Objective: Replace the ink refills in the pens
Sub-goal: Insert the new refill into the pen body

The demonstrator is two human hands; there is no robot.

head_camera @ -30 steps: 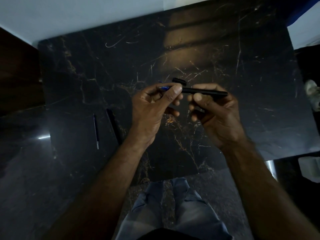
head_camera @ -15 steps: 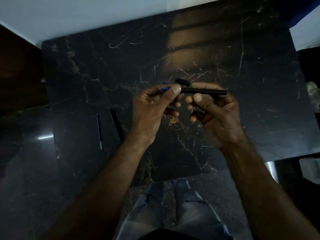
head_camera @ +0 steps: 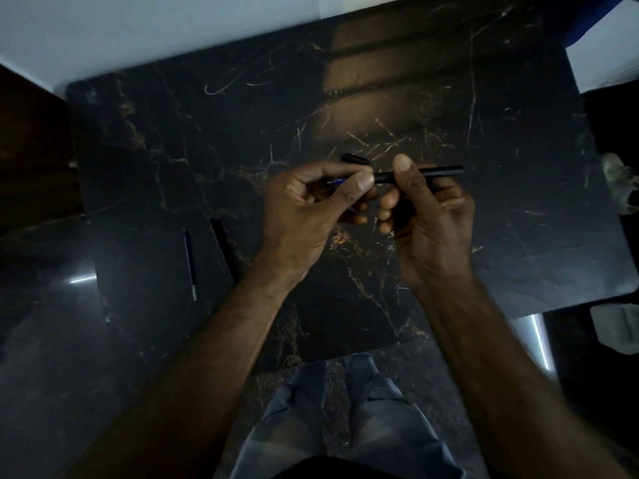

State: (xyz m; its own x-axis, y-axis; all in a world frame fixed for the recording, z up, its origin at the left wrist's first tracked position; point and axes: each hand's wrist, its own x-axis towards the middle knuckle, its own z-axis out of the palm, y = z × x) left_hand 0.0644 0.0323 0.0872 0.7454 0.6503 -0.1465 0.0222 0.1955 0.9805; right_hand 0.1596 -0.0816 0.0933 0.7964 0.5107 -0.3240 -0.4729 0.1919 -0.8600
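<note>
Black pen barrel [head_camera: 446, 172] in right hand [head_camera: 425, 216], blue refill [head_camera: 337, 181] (barely visible) in left hand [head_camera: 304, 205]

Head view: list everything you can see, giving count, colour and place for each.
pen barrel: 1, black, held level above the table
blue refill: 1, blue, at the barrel's left end
cap-like piece: 1, black, just behind the hands
loose refill: 1, bluish, on the table, left
second pen: 1, black, beside the loose refill
table: 1, black marble with gold veins
pale items: 2, right edge, unclear
jeans: blue, bottom centre
left hand: pinches blue refill
right hand: holds pen barrel
</note>
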